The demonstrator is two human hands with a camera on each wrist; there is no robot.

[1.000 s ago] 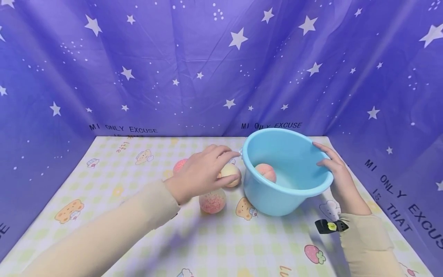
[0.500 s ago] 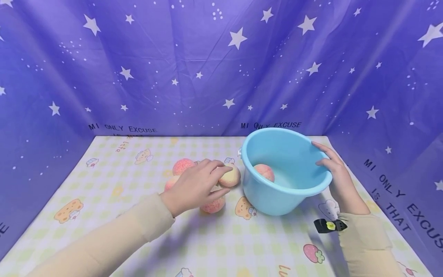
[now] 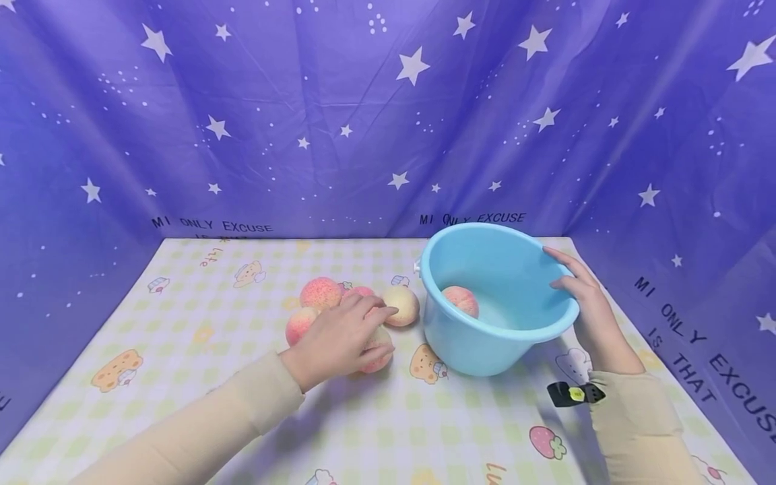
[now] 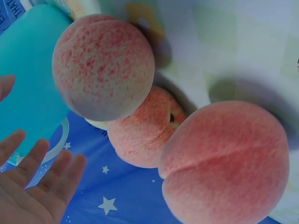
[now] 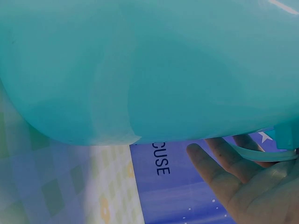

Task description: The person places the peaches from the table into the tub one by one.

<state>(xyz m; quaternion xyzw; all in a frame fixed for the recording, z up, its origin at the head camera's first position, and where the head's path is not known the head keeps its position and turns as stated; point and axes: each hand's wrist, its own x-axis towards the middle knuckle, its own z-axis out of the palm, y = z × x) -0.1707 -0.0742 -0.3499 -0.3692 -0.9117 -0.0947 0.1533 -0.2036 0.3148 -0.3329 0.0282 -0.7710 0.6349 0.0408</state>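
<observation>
My left hand hovers with spread, slightly bent fingers over a speckled peach. In the left wrist view that hand holds nothing, and a gap separates its fingers from the speckled peach. Around it lie a pale yellow peach beside the bucket and pink peaches, one partly hidden by the hand. My right hand grips the right rim of a tilted light blue bucket, with one peach inside. The right wrist view shows this hand against the bucket.
A checked, patterned tablecloth covers the table under everything. Behind and at both sides hangs a purple curtain with white stars. The bucket's handle shows in the left wrist view.
My left hand has moved away from the bucket's left edge, nearer to me, and lowered over the speckled peach. The pink peaches behind it have come into view. My right hand keeps its grip.
</observation>
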